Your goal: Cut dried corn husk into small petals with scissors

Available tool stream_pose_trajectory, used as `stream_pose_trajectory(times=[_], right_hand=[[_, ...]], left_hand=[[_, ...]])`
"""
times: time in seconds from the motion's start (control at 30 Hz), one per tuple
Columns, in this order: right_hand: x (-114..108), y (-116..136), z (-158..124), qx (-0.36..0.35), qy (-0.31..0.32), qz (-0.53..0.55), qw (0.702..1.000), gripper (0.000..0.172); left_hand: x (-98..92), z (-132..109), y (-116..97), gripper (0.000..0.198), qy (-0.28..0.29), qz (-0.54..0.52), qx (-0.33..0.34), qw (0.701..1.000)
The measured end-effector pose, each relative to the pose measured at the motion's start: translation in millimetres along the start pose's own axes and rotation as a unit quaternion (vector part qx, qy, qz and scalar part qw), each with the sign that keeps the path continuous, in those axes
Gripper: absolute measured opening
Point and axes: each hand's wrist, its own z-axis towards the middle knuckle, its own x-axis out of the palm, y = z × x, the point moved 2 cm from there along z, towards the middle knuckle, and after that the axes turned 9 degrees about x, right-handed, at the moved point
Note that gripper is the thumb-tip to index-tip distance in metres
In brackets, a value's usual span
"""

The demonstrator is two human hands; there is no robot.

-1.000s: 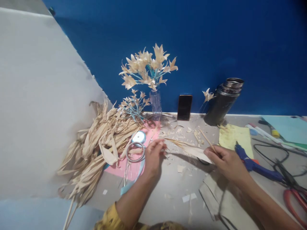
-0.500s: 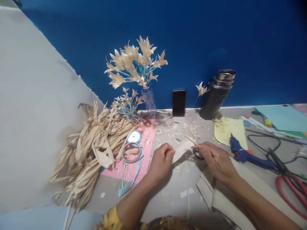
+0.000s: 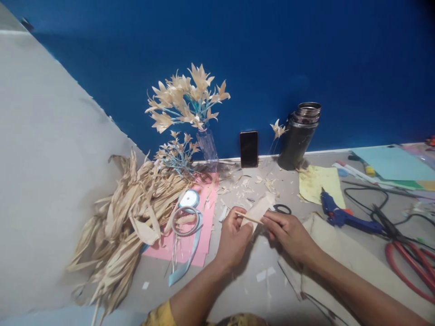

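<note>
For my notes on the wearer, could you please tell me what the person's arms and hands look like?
The left hand and right hand are bare: no gloves, rings or watch show. Both forearms are bare too. A yellow patterned sleeve shows at the left elbow, by the bottom edge.

— Where's the phone [image 3: 248,149]?
— At the back against the wall [image 3: 306,54], vase [image 3: 206,146] on its left, flask [image 3: 299,136] on its right.
— And the husks [image 3: 129,217]?
— Heaped far left, with the tape ring [image 3: 185,221] beside them. The strip [image 3: 261,206], with a stick [image 3: 248,218] across it, sits before the phone, and the glue gun [image 3: 340,216] is to its right.
</note>
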Motion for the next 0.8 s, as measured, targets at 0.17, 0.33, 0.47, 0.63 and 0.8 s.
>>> stream_pose_trajectory(times=[0.17,0.33,0.47,0.63,0.8], right_hand=[[1,-4,0,-0.028,-0.023,-0.036,0.999,0.037],[0,-1,3,-0.044,-0.001,-0.04,0.998,0.034],[-4,-1,5,-0.037,0.016,0.021,0.999,0.027],[-9,-1,5,-0.01,0.125,0.14,0.982,0.029],[-12,2,5,-0.14,0.1,0.047,0.984,0.029]], left_hand=[[-1.0,3,-1,0.029,0.025,0.0,-0.011,1.0],[0.2,5,-2,0.03,0.094,0.069,0.065,0.991],[1.7,2,1,0.041,0.142,0.09,0.078,0.983],[2.6,0,-2,0.051,0.154,0.111,0.056,0.98],[5.5,0,-5,0.051,0.185,0.063,0.063,0.979]])
